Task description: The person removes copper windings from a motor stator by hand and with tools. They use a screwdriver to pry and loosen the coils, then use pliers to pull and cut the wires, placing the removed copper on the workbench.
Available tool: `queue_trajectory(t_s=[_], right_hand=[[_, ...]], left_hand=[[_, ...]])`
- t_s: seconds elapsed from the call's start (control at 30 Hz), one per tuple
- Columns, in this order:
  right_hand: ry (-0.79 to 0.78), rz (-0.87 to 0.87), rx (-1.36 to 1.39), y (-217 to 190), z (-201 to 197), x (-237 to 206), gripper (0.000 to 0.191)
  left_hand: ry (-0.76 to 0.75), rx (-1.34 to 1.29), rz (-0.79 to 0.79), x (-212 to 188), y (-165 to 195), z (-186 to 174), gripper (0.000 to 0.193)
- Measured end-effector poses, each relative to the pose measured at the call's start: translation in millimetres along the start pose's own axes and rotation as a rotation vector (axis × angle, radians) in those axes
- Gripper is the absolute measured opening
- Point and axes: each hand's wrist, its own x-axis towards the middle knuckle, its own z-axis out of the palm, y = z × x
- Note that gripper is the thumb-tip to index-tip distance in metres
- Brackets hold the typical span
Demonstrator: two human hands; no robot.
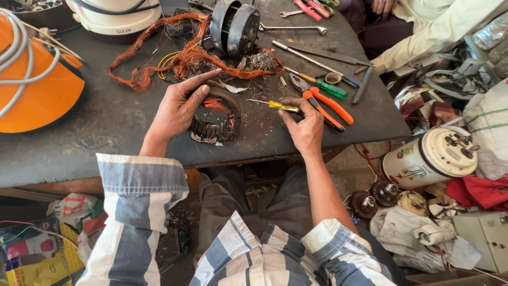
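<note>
Dark, scuffed workbench (106, 122) is carrying scattered metal filings and a tangle of copper wire (180, 55). Near its front edge is lying a round, slotted motor stator (214, 122), rusty, with copper strands showing inside. Left hand (177, 108) is curling over its rim, fingers wrapped, thumb extended. Right hand (306, 124) is pinching a yellow-handled screwdriver (275, 105), beside orange-handled pliers (328, 108).

ahead of me lie tangled copper wire (185, 55), orange-handled pliers (329, 107), a green screwdriver (329, 88); an orange appliance (37, 85) sits far left
</note>
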Motion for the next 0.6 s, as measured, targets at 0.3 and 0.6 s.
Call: queue_trajectory(t_s=[0.3, 0.6], right_hand=[[0.02, -0.045, -0.012, -4.2, -1.1, -5.7, 0.02], [0.028, 0.022, 0.343, 8.7, -3.1, -8.1, 0.027]], left_hand=[[0.0, -0.073, -0.057, 3.4, -6.3, -2.4, 0.037], [-0.043, -0.209, -0.058, -7.8, 9.0, 3.4, 0.043]])
